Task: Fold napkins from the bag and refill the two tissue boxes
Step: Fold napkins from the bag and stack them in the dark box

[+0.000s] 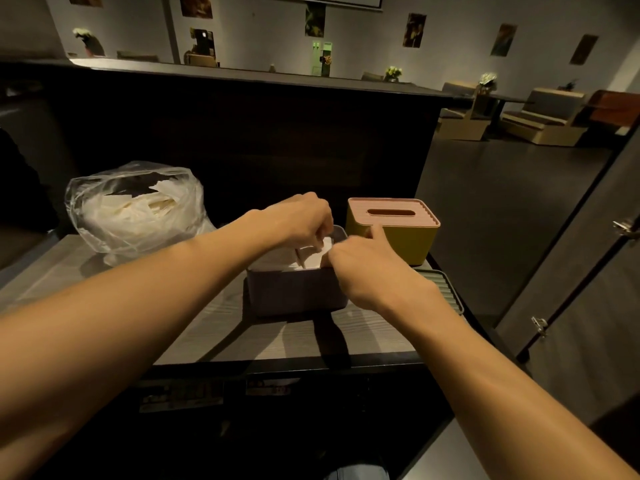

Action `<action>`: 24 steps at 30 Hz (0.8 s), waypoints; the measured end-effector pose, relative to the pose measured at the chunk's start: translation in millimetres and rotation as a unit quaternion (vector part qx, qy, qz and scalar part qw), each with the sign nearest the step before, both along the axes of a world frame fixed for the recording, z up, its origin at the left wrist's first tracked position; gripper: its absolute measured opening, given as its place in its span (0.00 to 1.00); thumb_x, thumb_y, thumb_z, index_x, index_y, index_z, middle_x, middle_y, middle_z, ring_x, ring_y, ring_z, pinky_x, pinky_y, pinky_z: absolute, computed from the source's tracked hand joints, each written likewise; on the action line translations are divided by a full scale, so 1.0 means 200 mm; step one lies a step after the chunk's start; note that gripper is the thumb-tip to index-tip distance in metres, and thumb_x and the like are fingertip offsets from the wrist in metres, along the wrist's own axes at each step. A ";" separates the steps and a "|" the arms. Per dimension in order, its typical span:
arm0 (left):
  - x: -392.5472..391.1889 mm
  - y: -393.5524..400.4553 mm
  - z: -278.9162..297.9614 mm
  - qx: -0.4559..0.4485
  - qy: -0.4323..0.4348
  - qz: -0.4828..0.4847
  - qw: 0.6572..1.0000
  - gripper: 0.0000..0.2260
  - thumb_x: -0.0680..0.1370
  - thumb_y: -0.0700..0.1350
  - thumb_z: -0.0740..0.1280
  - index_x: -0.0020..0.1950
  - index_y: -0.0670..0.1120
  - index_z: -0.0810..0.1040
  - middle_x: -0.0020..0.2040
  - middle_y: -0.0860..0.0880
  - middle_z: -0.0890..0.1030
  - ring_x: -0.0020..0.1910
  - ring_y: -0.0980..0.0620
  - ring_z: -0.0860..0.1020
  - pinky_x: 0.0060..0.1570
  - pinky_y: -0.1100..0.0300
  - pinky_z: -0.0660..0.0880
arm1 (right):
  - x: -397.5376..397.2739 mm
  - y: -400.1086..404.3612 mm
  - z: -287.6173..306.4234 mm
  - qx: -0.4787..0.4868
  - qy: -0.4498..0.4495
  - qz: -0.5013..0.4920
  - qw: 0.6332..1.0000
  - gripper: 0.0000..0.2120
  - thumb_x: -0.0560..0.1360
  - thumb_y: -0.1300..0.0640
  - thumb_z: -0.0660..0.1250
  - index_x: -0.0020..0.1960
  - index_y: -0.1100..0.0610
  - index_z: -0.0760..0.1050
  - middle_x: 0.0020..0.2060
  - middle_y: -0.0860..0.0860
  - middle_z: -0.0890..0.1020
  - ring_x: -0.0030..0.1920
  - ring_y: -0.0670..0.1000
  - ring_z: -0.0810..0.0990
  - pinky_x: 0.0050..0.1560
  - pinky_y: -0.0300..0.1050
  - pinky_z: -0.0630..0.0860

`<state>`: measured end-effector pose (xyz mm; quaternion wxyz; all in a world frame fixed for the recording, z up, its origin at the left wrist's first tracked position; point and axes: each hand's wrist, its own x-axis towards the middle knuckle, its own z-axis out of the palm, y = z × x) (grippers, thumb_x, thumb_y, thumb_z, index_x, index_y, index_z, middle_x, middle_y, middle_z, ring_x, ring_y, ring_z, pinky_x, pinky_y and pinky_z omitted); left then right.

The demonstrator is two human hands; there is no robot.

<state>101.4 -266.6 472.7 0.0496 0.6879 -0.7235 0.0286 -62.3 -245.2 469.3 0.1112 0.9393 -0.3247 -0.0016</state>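
left hand [300, 216] fingers curled down onto white napkins [313, 255] in the open purple box [296, 289] | right hand [367, 268] pinching napkins' right edge, forefinger out | yellow box [405, 237] just behind | napkin bag [135, 206] left on bench [207, 327]

A dim restaurant dining room, seen from a service counter.

I am standing at a grey wood-grain counter [214, 327] behind a dark partition wall [242, 133], and beyond my hands the room is opening into a dining area. Far off to the right of my right hand [377, 271], padded booth seats [547, 119] are flanking a dark table [498, 98]. Small flower vases [393, 73] are sitting along the ledge ahead, framed pictures [415, 30] are hanging in a row on the far wall, and a lit green panel [323, 57] is glowing past the partition.
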 end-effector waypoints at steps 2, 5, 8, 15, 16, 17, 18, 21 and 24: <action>-0.03 -0.01 -0.02 0.018 0.004 0.003 1.000 0.15 0.79 0.42 0.73 0.65 0.45 0.81 0.59 0.46 0.82 0.55 0.48 0.82 0.55 0.55 0.81 | 0.00 -0.01 -0.02 0.009 0.010 0.002 1.000 0.11 0.80 0.62 0.66 0.60 0.52 0.80 0.50 0.50 0.80 0.61 0.55 0.77 0.68 0.60 0.60; -0.04 -0.02 -0.06 0.023 0.016 0.011 1.000 0.17 0.79 0.44 0.73 0.67 0.45 0.79 0.60 0.46 0.82 0.56 0.47 0.82 0.55 0.55 0.80 | 0.00 -0.04 -0.03 0.035 0.005 -0.006 0.999 0.13 0.80 0.63 0.65 0.62 0.53 0.79 0.47 0.49 0.77 0.60 0.55 0.77 0.68 0.59 0.60; -0.02 -0.02 -0.09 0.027 0.031 0.018 0.999 0.15 0.79 0.45 0.73 0.65 0.46 0.81 0.59 0.46 0.83 0.55 0.48 0.82 0.55 0.53 0.81 | 0.01 -0.05 -0.04 0.060 0.001 -0.010 0.998 0.13 0.80 0.64 0.64 0.62 0.54 0.79 0.47 0.51 0.79 0.58 0.55 0.77 0.67 0.59 0.59; 0.05 0.04 -0.02 -0.007 0.088 -0.006 0.996 0.09 0.79 0.45 0.74 0.59 0.48 0.83 0.51 0.53 0.83 0.49 0.54 0.82 0.53 0.57 0.81 | 0.01 -0.06 0.07 0.080 -0.059 -0.015 0.995 0.18 0.81 0.62 0.64 0.66 0.46 0.79 0.55 0.47 0.80 0.64 0.53 0.74 0.71 0.58 0.56; 0.06 0.06 0.00 -0.019 0.105 -0.010 0.994 0.07 0.79 0.45 0.74 0.56 0.48 0.84 0.47 0.55 0.82 0.47 0.57 0.81 0.51 0.59 0.80 | 0.02 -0.06 0.10 0.076 -0.085 -0.018 0.993 0.19 0.81 0.62 0.64 0.66 0.45 0.79 0.54 0.46 0.79 0.63 0.52 0.73 0.71 0.56 0.56; 0.08 0.08 0.03 -0.030 0.118 -0.009 0.992 0.04 0.79 0.45 0.74 0.53 0.49 0.85 0.43 0.58 0.80 0.43 0.58 0.80 0.48 0.61 0.79 | 0.04 -0.05 0.14 0.070 -0.109 -0.016 0.991 0.19 0.81 0.63 0.63 0.66 0.44 0.78 0.53 0.45 0.78 0.61 0.52 0.73 0.70 0.55 0.57; 0.10 0.11 0.06 -0.040 0.124 -0.006 0.991 0.01 0.79 0.44 0.73 0.50 0.49 0.84 0.39 0.59 0.78 0.39 0.59 0.79 0.43 0.65 0.76 | 0.07 -0.04 0.17 0.064 -0.126 -0.012 0.990 0.20 0.81 0.63 0.63 0.66 0.44 0.78 0.53 0.45 0.79 0.61 0.52 0.74 0.69 0.53 0.57; 0.22 0.20 0.13 -0.074 0.113 0.019 0.991 0.06 0.79 0.42 0.72 0.42 0.49 0.83 0.33 0.59 0.74 0.30 0.59 0.74 0.31 0.69 0.65 | 0.22 -0.01 0.25 0.059 -0.154 0.013 0.986 0.21 0.80 0.64 0.63 0.64 0.44 0.81 0.57 0.45 0.82 0.62 0.51 0.76 0.67 0.52 0.61; 0.39 0.32 0.19 -0.091 0.108 0.059 0.988 0.03 0.79 0.43 0.74 0.46 0.45 0.85 0.32 0.60 0.73 0.30 0.61 0.73 0.31 0.68 0.64 | 0.42 0.02 0.29 0.099 -0.190 0.056 0.975 0.19 0.79 0.64 0.65 0.61 0.44 0.83 0.57 0.46 0.84 0.59 0.51 0.80 0.63 0.50 0.73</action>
